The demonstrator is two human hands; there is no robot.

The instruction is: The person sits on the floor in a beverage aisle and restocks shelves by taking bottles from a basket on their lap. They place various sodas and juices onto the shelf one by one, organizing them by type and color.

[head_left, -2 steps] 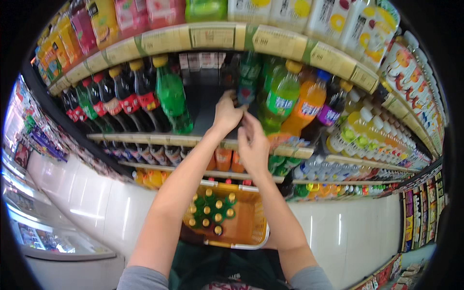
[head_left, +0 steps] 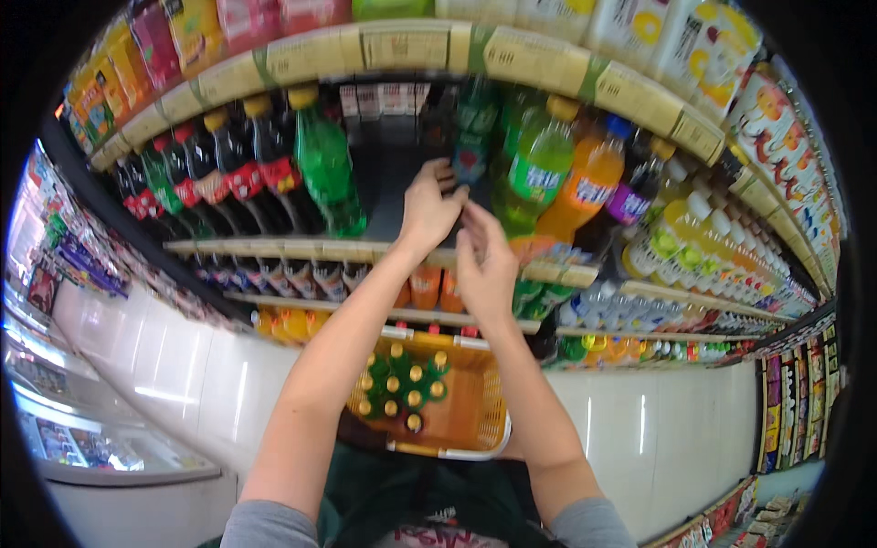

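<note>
In the gap on the middle shelf (head_left: 388, 187), a dark green bottle (head_left: 473, 137) stands upright toward the back, left of a row of other drinks. My left hand (head_left: 429, 210) reaches in at its lower left side, fingers bent and apart; whether they touch the bottle is unclear. Just below the bottle's base, my right hand (head_left: 486, 260) is held with fingers stretched toward my left hand and thumb apart. Both look open. A bright green bottle (head_left: 329, 173) with a yellow cap borders the gap on the left.
Dark cola bottles (head_left: 265, 155) line the left side; a yellow-green bottle (head_left: 537, 173) and an orange bottle (head_left: 589, 187) stand on the right. The upper shelf edge (head_left: 402, 47) overhangs my hands. Below my forearms, an orange basket (head_left: 475, 402) holds several green, gold-capped bottles (head_left: 402, 388).
The view has shifted slightly, so the shelf's upper edge sits higher. Both hands stay near the dark green bottle, with only a slight change in finger position.
</note>
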